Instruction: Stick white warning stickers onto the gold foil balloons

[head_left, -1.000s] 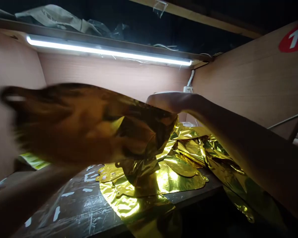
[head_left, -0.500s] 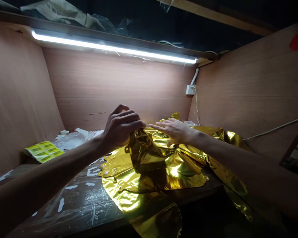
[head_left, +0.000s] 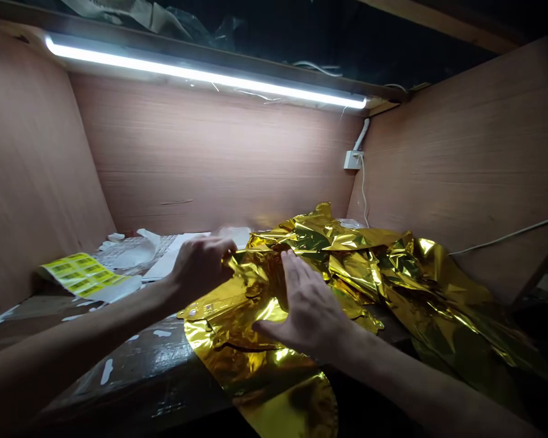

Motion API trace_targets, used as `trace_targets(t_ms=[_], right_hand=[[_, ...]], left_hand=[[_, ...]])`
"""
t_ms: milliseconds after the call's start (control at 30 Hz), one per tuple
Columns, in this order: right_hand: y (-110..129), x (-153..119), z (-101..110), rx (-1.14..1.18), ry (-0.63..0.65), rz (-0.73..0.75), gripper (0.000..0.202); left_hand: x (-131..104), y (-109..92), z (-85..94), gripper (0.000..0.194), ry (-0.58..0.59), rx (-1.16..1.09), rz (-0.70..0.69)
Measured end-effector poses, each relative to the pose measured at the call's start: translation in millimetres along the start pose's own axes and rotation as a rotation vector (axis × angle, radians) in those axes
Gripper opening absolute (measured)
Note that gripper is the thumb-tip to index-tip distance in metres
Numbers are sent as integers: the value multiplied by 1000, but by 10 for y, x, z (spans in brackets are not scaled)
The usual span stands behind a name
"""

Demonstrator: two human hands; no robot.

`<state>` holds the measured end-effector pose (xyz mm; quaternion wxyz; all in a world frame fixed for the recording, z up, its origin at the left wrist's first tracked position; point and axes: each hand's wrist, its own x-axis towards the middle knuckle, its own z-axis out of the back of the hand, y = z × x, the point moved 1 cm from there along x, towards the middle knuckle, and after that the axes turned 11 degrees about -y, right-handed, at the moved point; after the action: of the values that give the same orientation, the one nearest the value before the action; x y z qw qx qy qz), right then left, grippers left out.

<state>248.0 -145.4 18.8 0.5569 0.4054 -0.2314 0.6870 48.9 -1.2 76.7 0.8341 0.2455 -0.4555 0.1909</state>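
My left hand (head_left: 204,261), slightly blurred, is closed on the edge of a crumpled gold foil balloon (head_left: 252,269), a flat, shiny, uninflated sheet. To its right, my right hand (head_left: 307,304) lies against the foil with fingers stretched and thumb spread. Its palm side and any grip are hidden. Beneath both hands, more flat gold foil balloons (head_left: 274,389) overlap on the table, one drooping over the front edge. A heap of crumpled gold foil (head_left: 329,234) rises behind my right hand and spreads rightward.
A yellow label sheet (head_left: 80,274) and white paper scraps (head_left: 141,246) lie on the dark table (head_left: 137,377) at left. Wooden panels (head_left: 210,158) enclose the back and sides. A lit tube lamp (head_left: 205,74) hangs above; a white cable (head_left: 363,188) runs down the back right corner.
My left hand has moved down and left, drawing the foil with it. My right hand has come down and nearer to me, fingers now pointing up against the foil. The camera view has shifted slightly.
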Motion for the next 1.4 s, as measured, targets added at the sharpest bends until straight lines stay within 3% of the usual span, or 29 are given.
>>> trace_targets(t_ms=[100,167,233,300,467,600,867,1000,1167,1300,1400], right_hand=[[24,-102,-209,-86,-1,49,95],[-90,27,-180,-171,59,89,67],[-265,265,-29,-279,126,97,38],[-440,547,180,-411,188,67,27],[-649,1062,565,-569,222,81,30],[-697,1148,610,-646,257,28,30],[-822,1190,646,-655,56,-10,27],[-962,1287,455,-506,173,18,31],[-1115,1174,-121,-509,385,-13,33],[-1093,970,-445,-439,351,32,51],[-859,854,-447,-243,275,91,48]], left_hand=[[-299,-28,4,11,-35,-190,-209],[-447,1,20,9,-25,-292,-362],[-554,62,32,9,25,-371,-428],[-635,118,26,10,82,-444,-415],[-782,126,-64,17,174,-533,-336],[-833,112,-82,12,194,-601,-260],[-672,254,157,10,178,-665,13],[-605,258,214,16,273,-787,30],[-686,185,130,19,495,-868,31],[-747,171,90,21,535,-871,33],[-766,194,77,23,572,-872,76]])
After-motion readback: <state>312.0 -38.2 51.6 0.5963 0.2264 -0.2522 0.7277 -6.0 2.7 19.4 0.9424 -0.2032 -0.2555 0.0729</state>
